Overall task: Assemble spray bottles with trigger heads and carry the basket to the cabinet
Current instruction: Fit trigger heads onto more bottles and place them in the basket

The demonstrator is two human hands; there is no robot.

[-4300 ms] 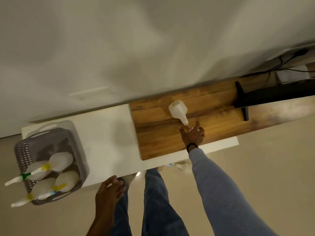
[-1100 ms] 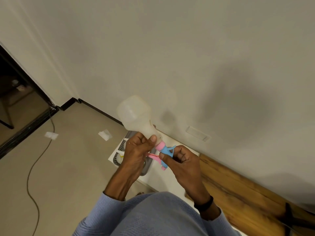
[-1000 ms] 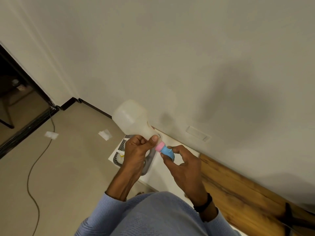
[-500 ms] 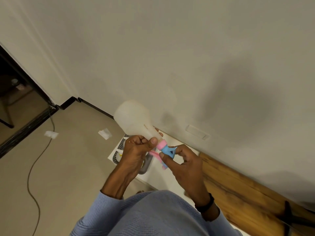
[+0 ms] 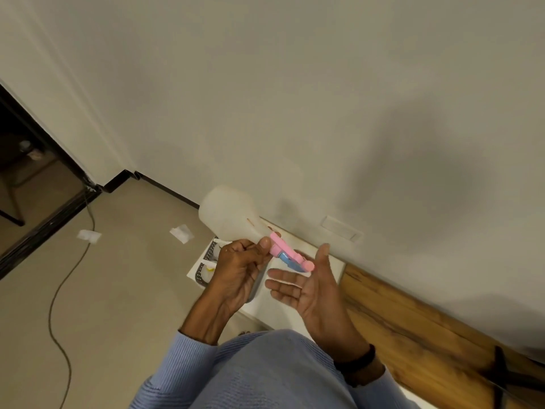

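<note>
My left hand (image 5: 240, 268) grips the neck of a white translucent spray bottle (image 5: 228, 213), held tilted with its base up and to the left. A pink and blue trigger head (image 5: 287, 255) sits on the bottle's neck, pointing down and to the right. My right hand (image 5: 306, 283) is open beside the trigger head, palm up and fingers spread, and its thumb side touches the pink nozzle tip. The grey basket (image 5: 206, 262) stands on the white tabletop (image 5: 321, 259) below my hands, mostly hidden by my left hand, with bottle parts just visible inside it.
A wooden board (image 5: 413, 323) covers the table to the right along the wall. A black stand (image 5: 507, 376) is at the far right. On the floor lie a cable (image 5: 63, 287) and two scraps of paper (image 5: 181, 233). A dark doorway (image 5: 26, 169) opens at left.
My right hand has let go of the trigger head and opened flat beside it. The trigger head has turned on the bottle's neck, its pink part now on top. The bottle stays in my left hand.
</note>
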